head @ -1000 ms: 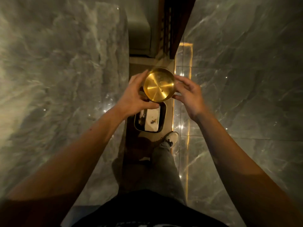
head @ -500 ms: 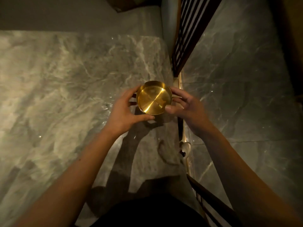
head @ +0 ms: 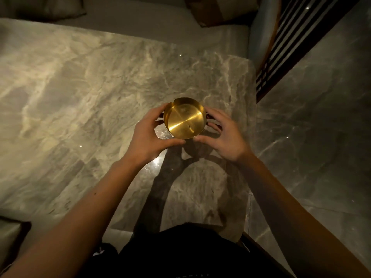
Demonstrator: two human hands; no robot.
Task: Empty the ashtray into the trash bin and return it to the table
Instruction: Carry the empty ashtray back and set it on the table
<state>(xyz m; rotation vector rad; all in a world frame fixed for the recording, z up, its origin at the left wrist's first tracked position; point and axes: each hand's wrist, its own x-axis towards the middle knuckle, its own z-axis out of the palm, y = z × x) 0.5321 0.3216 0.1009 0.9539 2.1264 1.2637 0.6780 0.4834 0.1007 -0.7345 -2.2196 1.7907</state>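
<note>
A round gold metal ashtray [head: 184,119] with notched rim is upright and looks empty inside. It is held just above the right part of the marble table [head: 80,101], casting a shadow on the top below it. My left hand [head: 147,137] grips its left side, thumb under the near edge. My right hand [head: 224,135] cups its right side, fingertips and thumb at the rim. No trash bin is in view.
The table's right edge [head: 253,121] borders dark polished floor [head: 313,137]. A dark slatted screen [head: 287,37] rises at the upper right. A pale sofa seat [head: 152,25] with cushions runs along the far side, and a cushion corner [head: 12,235] sits near left.
My view has swung from the floor bin to the table. Both hands carried the ashtray from above the bin to over the table's right part and lowered it.
</note>
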